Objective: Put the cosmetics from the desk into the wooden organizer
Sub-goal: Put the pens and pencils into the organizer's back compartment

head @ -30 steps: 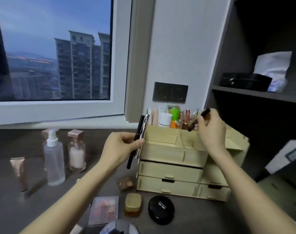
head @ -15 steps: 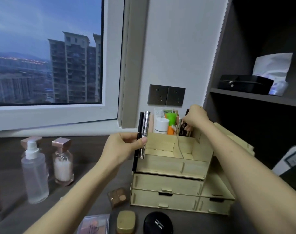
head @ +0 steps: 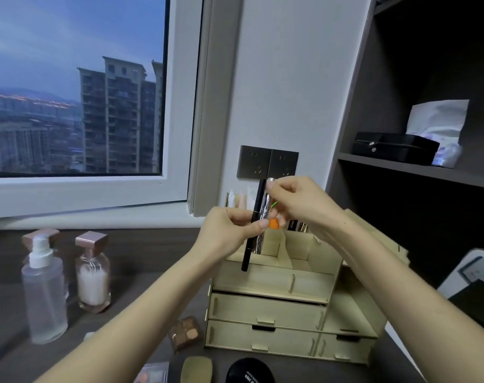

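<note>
Fingers of the left hand (head: pixel 229 230) curl around a black pencil (head: pixel 247 252) and a silver tube (head: pixel 260 241), held nearly upright over the wooden organizer (head: pixel 271 280) on the desk (head: pixel 141 252); the right hand (head: pixel 298 200) pinches the tube's top end between thumb and forefinger

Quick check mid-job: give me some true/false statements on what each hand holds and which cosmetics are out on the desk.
1. The left hand grips a black cosmetic pencil and a silver tube together. True.
2. The right hand rests flat on the desk. False: it is raised, pinching the top of the silver tube.
3. The black round compact is inside the wooden organizer. False: it lies on the desk in front of it.
4. A clear pump bottle stands on the desk to the left of the organizer. True.
5. The small eyeshadow palette sits in the top tray. False: it lies on the desk by the organizer's front left corner.
</note>
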### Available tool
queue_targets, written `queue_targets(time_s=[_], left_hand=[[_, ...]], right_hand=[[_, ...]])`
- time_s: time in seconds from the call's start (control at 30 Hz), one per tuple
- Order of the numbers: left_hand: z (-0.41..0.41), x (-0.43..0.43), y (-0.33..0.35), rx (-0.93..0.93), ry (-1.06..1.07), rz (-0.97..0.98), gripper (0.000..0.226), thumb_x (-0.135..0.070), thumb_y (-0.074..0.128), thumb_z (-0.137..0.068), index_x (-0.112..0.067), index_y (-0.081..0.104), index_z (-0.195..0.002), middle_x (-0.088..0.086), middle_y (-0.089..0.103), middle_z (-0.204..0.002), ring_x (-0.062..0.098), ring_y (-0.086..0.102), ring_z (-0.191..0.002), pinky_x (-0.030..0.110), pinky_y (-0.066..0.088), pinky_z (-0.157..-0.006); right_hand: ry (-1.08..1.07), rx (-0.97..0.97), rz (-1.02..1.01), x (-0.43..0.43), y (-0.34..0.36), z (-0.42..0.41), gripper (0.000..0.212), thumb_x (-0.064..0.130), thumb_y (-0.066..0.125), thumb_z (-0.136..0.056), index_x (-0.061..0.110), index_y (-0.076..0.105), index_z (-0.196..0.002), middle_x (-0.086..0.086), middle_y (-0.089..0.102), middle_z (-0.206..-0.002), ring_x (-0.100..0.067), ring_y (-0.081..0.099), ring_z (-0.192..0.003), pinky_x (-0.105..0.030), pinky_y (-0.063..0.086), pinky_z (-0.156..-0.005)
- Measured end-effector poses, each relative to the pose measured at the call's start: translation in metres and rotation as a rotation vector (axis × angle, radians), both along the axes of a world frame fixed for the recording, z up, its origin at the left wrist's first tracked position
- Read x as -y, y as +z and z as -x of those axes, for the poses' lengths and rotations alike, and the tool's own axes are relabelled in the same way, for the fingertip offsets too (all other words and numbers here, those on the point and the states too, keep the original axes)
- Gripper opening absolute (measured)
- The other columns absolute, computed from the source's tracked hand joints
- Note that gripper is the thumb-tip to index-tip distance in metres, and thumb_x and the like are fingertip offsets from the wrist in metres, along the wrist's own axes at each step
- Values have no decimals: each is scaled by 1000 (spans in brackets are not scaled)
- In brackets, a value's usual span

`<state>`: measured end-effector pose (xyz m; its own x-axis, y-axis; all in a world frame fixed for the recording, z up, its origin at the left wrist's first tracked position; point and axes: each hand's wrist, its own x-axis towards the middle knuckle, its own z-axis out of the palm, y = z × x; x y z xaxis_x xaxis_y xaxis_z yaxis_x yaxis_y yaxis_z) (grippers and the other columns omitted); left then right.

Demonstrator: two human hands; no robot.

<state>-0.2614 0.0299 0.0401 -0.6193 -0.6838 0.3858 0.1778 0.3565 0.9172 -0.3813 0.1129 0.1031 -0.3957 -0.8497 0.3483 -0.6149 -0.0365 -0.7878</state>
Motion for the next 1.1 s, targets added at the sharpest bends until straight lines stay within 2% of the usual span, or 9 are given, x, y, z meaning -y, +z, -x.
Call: queue_targets(time_s=[0.07, 0.17, 0.3, 0.5, 0.6, 0.77, 0.83, 0.93, 1.1], left_hand=[[7, -4, 4, -10, -22, 17, 10, -17, 70, -80, -9, 75, -85, -8, 66, -60, -5, 52, -49, 8, 40, -51], [16, -4, 14, -77, -8, -14, 9, -13, 68, -82, -11, 74, -88, -9, 69, -64, 0, 59, -60, 10, 49, -56], [26, 4, 21, -109, 58, -42, 14, -16, 70, -81, -10, 73, -93, -4, 70, -75, 6, 63, -68, 15, 55, -65], [41, 7, 25, -97, 3, -36, 9, -11, 68, -82, -7, 72, -90, -13, 66, -57, -7, 61, -48, 6, 47, -49], [49, 7, 25, -104, -36, -24, 6, -8, 66, -84, -8, 70, -87, -15, 66, -50, -8, 61, -48, 6, 46, -48], [63, 11, 25, -49, -35, 7, 17, -12, 67, -83, -2, 71, -97, 5, 70, -78, -3, 60, -49, 10, 49, -50], [69, 12, 24, -19, -14, 37, 18, -13, 68, -83, -2, 72, -97, 11, 71, -85, 2, 62, -55, 11, 51, -52], [79, 12, 24, 8, -3, 71, 16, -16, 69, -82, -5, 73, -92, 20, 72, -89, 25, 66, -70, 30, 59, -68], [95, 3, 28, 66, 4, 252, 18, -22, 67, -83, -5, 72, -90, 1, 63, -68, 13, 56, -67, 26, 48, -67]], right_hand=[[3, 41, 18, -3, 5, 5, 33, 27, 52, -96, 2, 59, -76, -9, 59, -57, -16, 53, -44, -30, 45, -53], [-143, 90, 129, -7, 18, 30, 26, 20, 54, -95, -4, 64, -90, -10, 62, -62, -13, 58, -46, -20, 52, -50], [-481, -239, 89, 1, 15, 75, 12, 12, 54, -93, 3, 56, -101, -13, 66, -73, -22, 67, -59, -36, 59, -63], [-523, -442, -92, 22, 2, 103, 10, 12, 61, -89, 8, 53, -92, -18, 67, -89, -31, 69, -74, -47, 56, -76], [-526, -588, -257, 28, -1, 105, 14, 18, 68, -83, 7, 61, -88, -14, 70, -91, -30, 66, -88, -40, 53, -79], [-616, -819, -345, 27, 0, 100, 19, 29, 62, -87, 18, 72, -100, -2, 71, -104, -21, 62, -96, -28, 44, -72], [-553, -743, -203, 20, 7, 91, 22, 26, 53, -93, 21, 70, -106, 1, 71, -104, -15, 62, -91, -26, 47, -72], [-179, -236, 69, 1, 22, 67, 28, 28, 49, -96, 19, 61, -120, 5, 66, -92, -4, 61, -75, -19, 50, -61], [-199, -348, 121, -3, 23, 60, 8, 15, 60, -90, 13, 64, -97, 0, 62, -61, -12, 62, -49, -27, 55, -58]])
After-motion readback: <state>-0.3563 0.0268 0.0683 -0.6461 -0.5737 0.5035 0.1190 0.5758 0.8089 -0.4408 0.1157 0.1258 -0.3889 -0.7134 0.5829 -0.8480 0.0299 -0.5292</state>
